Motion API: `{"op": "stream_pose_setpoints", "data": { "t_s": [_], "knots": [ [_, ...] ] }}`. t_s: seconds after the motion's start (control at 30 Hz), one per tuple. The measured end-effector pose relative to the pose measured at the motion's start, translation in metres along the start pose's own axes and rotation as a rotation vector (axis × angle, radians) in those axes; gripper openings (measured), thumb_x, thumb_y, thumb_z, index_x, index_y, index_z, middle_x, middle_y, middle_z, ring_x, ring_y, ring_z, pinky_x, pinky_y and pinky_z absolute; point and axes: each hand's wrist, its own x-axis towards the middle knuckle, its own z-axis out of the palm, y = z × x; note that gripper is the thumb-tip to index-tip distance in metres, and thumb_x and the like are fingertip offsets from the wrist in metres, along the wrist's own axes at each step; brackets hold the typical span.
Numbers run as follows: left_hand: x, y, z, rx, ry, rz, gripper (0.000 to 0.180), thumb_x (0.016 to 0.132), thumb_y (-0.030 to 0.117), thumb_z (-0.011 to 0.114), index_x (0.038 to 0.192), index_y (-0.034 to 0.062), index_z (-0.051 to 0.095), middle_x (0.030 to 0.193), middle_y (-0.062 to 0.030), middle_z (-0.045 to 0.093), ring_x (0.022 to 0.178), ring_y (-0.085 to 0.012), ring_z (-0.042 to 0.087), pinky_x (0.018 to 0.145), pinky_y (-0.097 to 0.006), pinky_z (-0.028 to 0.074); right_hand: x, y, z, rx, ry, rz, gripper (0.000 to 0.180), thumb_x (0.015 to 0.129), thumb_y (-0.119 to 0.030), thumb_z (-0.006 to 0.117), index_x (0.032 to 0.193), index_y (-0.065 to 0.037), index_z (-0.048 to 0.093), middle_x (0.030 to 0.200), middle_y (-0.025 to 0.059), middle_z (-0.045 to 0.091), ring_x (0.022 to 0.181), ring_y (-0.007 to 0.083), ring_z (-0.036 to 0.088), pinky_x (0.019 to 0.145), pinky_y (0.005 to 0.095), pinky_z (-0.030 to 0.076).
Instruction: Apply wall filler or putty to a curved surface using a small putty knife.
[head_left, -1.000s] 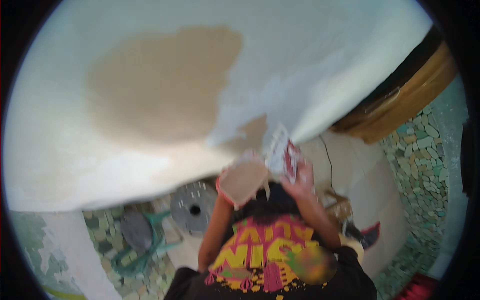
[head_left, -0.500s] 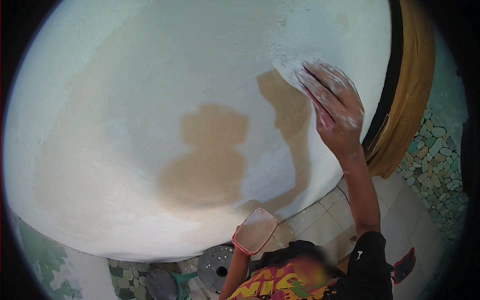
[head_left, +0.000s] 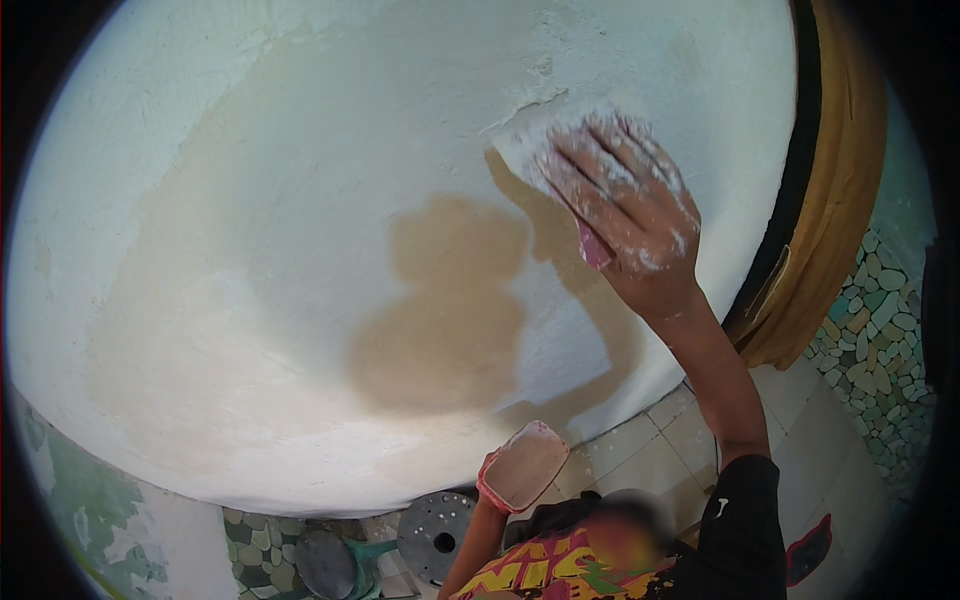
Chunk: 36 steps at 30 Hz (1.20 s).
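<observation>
Against the large white wall (head_left: 230,230) my right hand (head_left: 640,215) presses a flat spreader (head_left: 592,245). White paste coats most of the spreader, and a pink edge shows below the fingers. The fingers are smeared with the same paste and lie closed over the tool. Lower down, my left hand (head_left: 490,505) grips a small rectangular tub (head_left: 525,465) with a reddish rim, its opening tilted up and a pale coating inside. Most of the left hand's fingers are hidden behind the tub. A thin raised ridge of paste (head_left: 525,108) runs just beyond the spreader.
A brown curved trim (head_left: 840,180) with a black band borders the wall on the right. Below are pale floor tiles (head_left: 630,450), pebble paving (head_left: 880,330), a grey disc with holes (head_left: 437,537) and a dark round seat (head_left: 325,565). My shadow falls on the wall.
My right hand has swept left across the wall with the spreader, and a ridge of paste now shows beyond it. The tub in my left hand has shifted slightly right in view.
</observation>
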Motion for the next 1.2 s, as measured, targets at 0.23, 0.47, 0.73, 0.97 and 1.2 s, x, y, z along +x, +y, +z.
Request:
{"op": "stream_pose_setpoints", "data": {
  "t_s": [0.23,0.47,0.73,0.97,1.2],
  "knots": [
    [0.012,-0.006,-0.008,0.002,-0.015,-0.092,0.067,0.1,0.046,0.044,0.155,0.0069,0.045,0.155,-0.0179,0.05,0.142,-0.0398,0.05,0.117,-0.052,0.043,0.005,-0.014,0.0,0.022,0.015,0.083,0.05,0.074,-0.005,0.078,0.124,-0.015,0.076,0.132,0.0035,0.07,0.126,0.028,0.064,0.11,0.0467,0.048],
    [0.031,0.002,-0.06,0.151,0.103,-0.09,0.07,0.097,0.049,0.049,0.155,0.0117,0.046,0.153,-0.0189,0.053,0.135,-0.0424,0.056,0.105,-0.06,0.05,0.032,0.014,0.003,-0.088,0.12,-0.039,0.042,0.072,-0.014,0.079,0.114,-0.014,0.077,0.125,0.0048,0.072,0.121,0.0276,0.065,0.108,0.0468,0.049],
    [0.038,-0.013,-0.037,0.11,0.133,-0.076,0.067,0.096,0.045,0.05,0.154,0.0103,0.048,0.15,-0.0195,0.056,0.133,-0.0411,0.059,0.107,-0.055,0.051,0.012,-0.005,0.019,0.012,0.167,-0.089,0.035,0.075,-0.018,0.078,0.111,-0.016,0.078,0.128,0.0045,0.072,0.122,0.0273,0.066,0.113,0.0481,0.047],
    [0.04,-0.013,0.016,0.051,-0.045,-0.19,0.066,0.097,0.044,0.049,0.153,0.0097,0.049,0.149,-0.0196,0.056,0.133,-0.0404,0.059,0.107,-0.052,0.052,0.028,-0.019,0.065,0.047,0.286,-0.108,0.041,0.075,-0.021,0.081,0.116,-0.024,0.078,0.132,0.0002,0.071,0.126,0.0254,0.065,0.115,0.0468,0.047],
    [0.04,-0.016,-0.006,0.084,0.071,-0.127,0.065,0.099,0.044,0.043,0.154,0.0089,0.047,0.15,-0.0197,0.056,0.133,-0.0415,0.058,0.107,-0.053,0.051,0.019,-0.022,0.056,0.106,0.34,-0.099,0.04,0.073,-0.021,0.082,0.113,-0.025,0.079,0.133,0.0032,0.07,0.125,0.0262,0.065,0.112,0.0467,0.05]
  ]
}}
